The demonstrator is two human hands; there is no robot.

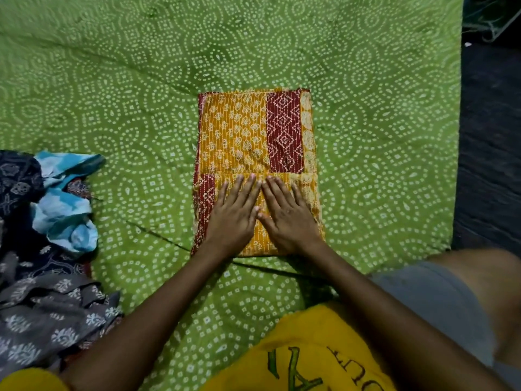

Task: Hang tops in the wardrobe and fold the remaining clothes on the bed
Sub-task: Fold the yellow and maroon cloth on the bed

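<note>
Head view: a folded orange and maroon printed garment (255,153) lies as a neat rectangle in the middle of a bed covered with a green sheet with white dotted rings (112,88). Both hands rest flat on the near end of the garment, side by side, palms down. The left hand (234,215) has its fingers straight and slightly spread, pressing on the cloth; its thumb nearly meets the thumb of the right hand (289,217), whose fingers are likewise straight and a little fanned, pressing the fabric and holding nothing. The fingertips of both hands reach a fold line that crosses the garment.

At the left edge of the bed lies a loose heap of unfolded clothes: a blue and white tie-dye piece (66,201) on top, a dark navy printed cloth (17,179) beside it, and a grey cloth with white flower prints (48,314) nearest the person. The heap lies well apart from the folded garment. The person wears a yellow shirt with printed letters (304,354). A dark floor (490,142) shows past the bed's right edge.
</note>
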